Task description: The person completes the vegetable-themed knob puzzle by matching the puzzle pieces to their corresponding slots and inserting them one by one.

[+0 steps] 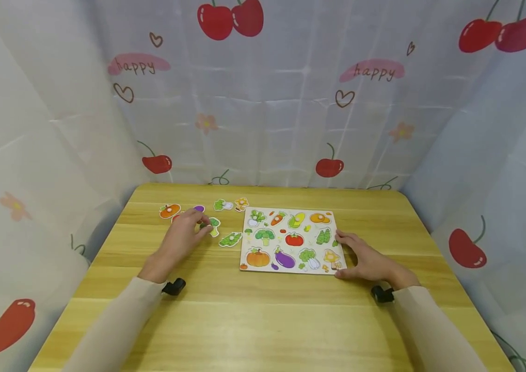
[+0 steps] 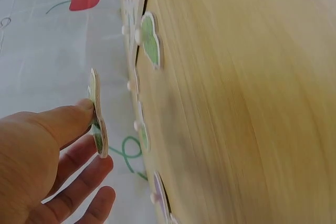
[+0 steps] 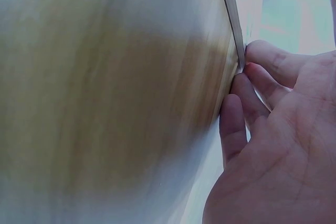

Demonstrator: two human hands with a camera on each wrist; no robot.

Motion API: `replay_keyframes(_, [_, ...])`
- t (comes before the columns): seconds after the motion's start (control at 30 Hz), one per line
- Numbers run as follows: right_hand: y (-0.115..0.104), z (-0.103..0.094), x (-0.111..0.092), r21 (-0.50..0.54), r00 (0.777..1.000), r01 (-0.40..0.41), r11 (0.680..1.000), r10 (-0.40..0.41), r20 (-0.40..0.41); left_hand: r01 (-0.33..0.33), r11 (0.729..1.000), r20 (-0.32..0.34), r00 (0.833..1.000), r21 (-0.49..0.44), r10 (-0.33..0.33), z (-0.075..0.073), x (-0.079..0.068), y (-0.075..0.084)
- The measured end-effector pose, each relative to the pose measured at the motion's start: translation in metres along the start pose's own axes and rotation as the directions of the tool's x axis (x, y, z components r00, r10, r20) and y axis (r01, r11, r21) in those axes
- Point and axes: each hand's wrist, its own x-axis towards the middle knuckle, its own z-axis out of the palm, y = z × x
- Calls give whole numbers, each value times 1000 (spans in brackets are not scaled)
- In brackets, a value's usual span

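My left hand [image 1: 181,237] pinches a broccoli puzzle piece [image 1: 214,226] between thumb and fingers, to the left of the puzzle board. In the left wrist view that thin wooden piece [image 2: 101,124] stands edge-on, off the tabletop. The pale puzzle board [image 1: 279,248] lies flat, printed with vegetables such as a tomato, a pumpkin and an eggplant. My right hand [image 1: 369,263] rests at its right side, the thumb by the near corner and the fingertips higher up that edge. In the right wrist view the fingertips [image 3: 241,85] touch around the board's edge.
Left of the board lie a green pea-pod piece [image 1: 230,239], a bok choy piece [image 1: 223,205], a mushroom piece [image 1: 241,204] and a pumpkin piece [image 1: 170,211]. A purple piece [image 1: 199,208] is partly behind my left hand. A cherry-print curtain [image 1: 267,144] surrounds the wooden table [image 1: 263,320].
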Motion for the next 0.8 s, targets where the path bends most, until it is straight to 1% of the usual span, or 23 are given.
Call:
replay_keyframes(0.1, [-2,-1,0,1,1000,2,1000,-2,3,-23,999,-2,1000,-22,23,6,3,7])
replay_keyframes(0.3, [-4,-2,1,5,1000,1,1000,-1,11,-29,998,30,999,-56,31,20,8,21])
replay_keyframes(0.53, [-5,-3,0,-2,1000,15,1000,-15,-2,-46,996,61,997,-81,51,30,16,41])
replay_keyframes(0.67, [-5,-2,-1,11,1000,14,1000,-14,2,-73,993,74,994,-96,80,36,20,51])
replay_keyframes(0.8, [-6,-2,-3,7,1000,23,1000,-23,-9,-113,989,72,990,-95,119,45,28,59])
